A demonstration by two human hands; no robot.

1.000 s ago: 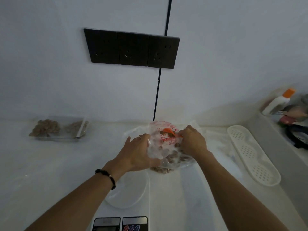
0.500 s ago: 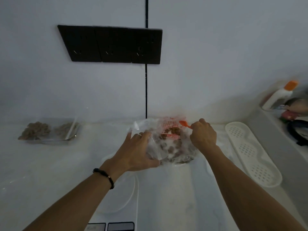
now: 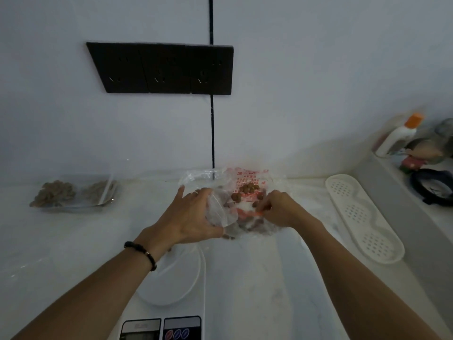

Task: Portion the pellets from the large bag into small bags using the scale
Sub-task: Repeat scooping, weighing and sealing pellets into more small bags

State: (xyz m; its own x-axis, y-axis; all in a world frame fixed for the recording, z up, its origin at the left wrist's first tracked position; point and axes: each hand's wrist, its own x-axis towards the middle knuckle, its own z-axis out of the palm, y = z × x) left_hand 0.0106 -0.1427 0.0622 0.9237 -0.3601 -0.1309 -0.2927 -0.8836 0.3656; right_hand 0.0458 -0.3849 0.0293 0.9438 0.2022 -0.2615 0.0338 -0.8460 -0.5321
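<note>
Red print on the large bag (image 3: 247, 182), too blurred to read. Bag mouth facing the camera, pellets (image 3: 246, 188) inside, on the counter (image 3: 61, 241) beyond the scale (image 3: 171, 290). Left hand (image 3: 193, 217) gripping the bag's near edge; right hand (image 3: 279, 209) pinching an orange scoop (image 3: 247, 213), lying left-right.

The scale (image 3: 171, 285) lies nearest, before the large bag (image 3: 245, 192) of pellets (image 3: 247, 188) (hands at either side). Filled small bags (image 3: 73, 193) sit far left; a perforated tray (image 3: 362, 217) lies right, below a shelf's bottle (image 3: 398, 134).
</note>
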